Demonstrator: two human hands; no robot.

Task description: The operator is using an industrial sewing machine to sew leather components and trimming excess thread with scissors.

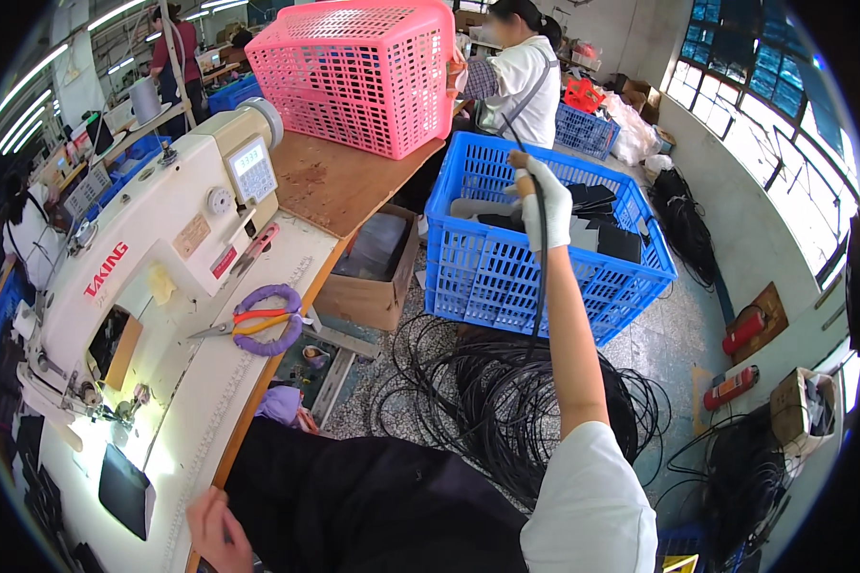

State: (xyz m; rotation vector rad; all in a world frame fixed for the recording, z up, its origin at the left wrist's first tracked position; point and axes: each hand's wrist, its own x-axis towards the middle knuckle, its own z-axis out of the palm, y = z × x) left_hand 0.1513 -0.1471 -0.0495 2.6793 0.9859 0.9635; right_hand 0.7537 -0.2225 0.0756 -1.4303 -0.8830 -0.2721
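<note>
My right hand, in a white glove with bare fingertips, is raised over the blue crate. It is closed round a black cord, which hangs down to a large tangled coil on the floor; its upper end sticks out above my fingers. Dark and pale flat pieces lie inside the crate. My bare left hand rests at the table's front edge, loosely open, with nothing visible in it. Near it, a black folded piece lies under the lit needle area of the sewing machine.
Orange-handled scissors and a purple wrapped ring lie on the table. A pink basket stands on the brown board. Beyond the crate sits another person. A cardboard box and fire extinguishers are at floor level.
</note>
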